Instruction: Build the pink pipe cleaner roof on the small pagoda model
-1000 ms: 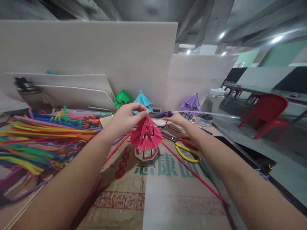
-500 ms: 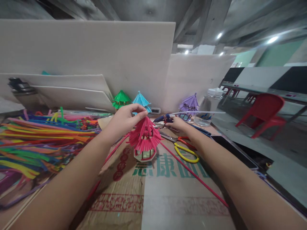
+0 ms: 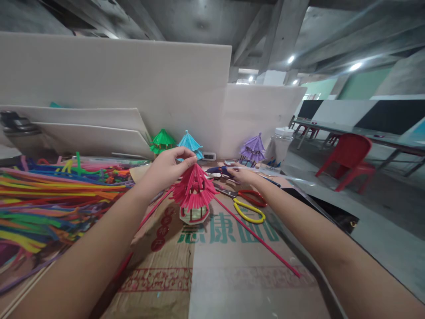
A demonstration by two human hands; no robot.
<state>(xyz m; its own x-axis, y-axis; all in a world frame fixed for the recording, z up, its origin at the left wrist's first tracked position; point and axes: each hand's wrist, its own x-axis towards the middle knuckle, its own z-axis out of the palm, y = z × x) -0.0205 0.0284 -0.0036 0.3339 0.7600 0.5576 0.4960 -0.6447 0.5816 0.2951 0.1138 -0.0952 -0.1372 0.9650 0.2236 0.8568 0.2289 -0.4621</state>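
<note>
Cardboard-covered bench (image 3: 232, 266), partition boards (image 3: 133, 75) behind. Upright at centre: pink pavilion model (image 3: 193, 195). Roof peak pinched by left hand (image 3: 166, 170), fingers closed. Just right of pavilion, right hand (image 3: 244, 176) over blue glue gun (image 3: 218, 169); grip unclear. Also right of pavilion: scissors (image 3: 249, 206).

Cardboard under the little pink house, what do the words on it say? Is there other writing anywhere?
"康": one character of the big green print on the cardboard. Its neighbours are partly hidden by the pink house or too blurred to read.
Red round characters left of the green print: too blurred to read.
Red boxed print nearer the camera: too blurred to read.
Nothing else readable.
</note>
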